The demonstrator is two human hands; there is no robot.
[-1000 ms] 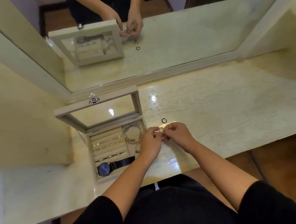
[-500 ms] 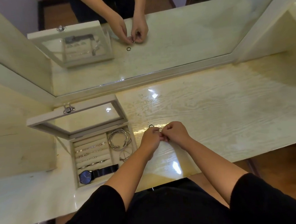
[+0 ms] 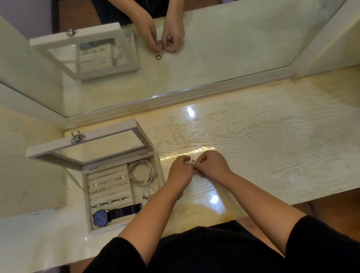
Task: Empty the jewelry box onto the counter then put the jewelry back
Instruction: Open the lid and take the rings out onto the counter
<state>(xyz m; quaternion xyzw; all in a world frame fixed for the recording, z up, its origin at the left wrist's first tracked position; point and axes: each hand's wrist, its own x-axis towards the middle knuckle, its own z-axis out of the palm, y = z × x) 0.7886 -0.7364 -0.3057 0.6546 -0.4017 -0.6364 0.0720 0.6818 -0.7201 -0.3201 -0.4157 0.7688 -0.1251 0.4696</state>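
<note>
Your fingertips meet over a small ring, pinched between your left hand and right hand, both curled narrow just above the counter. Which hand bears the ring you cannot tell. Just to the left of your left hand the jewelry box stands open, lid tilted up. Inside lie silver bangles at the back right, rows of rings on the left, and a blue-faced watch along the front. The mirror reflects a dark ring lying on the counter beyond your hands.
</note>
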